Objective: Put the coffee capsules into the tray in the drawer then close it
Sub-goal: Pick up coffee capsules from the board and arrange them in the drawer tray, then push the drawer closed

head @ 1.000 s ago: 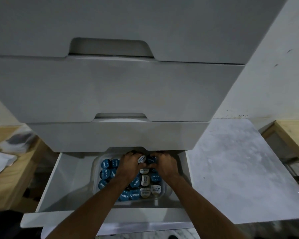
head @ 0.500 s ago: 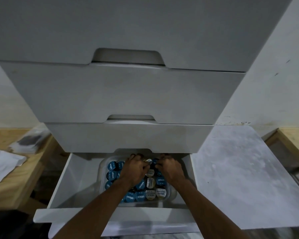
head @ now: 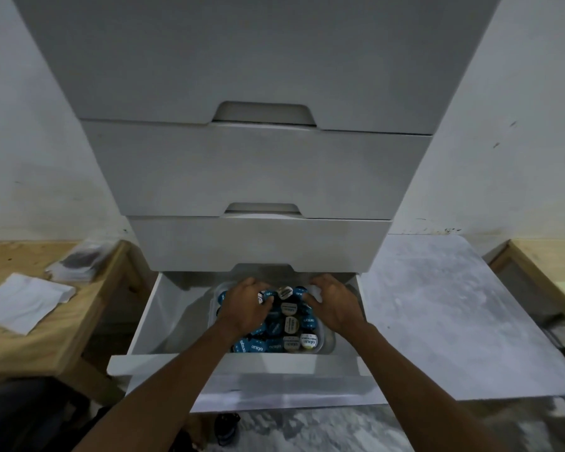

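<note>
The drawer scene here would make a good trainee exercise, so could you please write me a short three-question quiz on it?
1. True or false: the bottom drawer stands open.
2. Which hand lies over the blue capsules in the tray: A) left hand, B) right hand, C) neither?
3. Fill in: the white paper lies on the ____ table to the left of the drawers.

Key:
1. True; the drawers above it are shut.
2. A; the right hand is at the tray's right rim, fingers spread.
3. Wooden.
</note>
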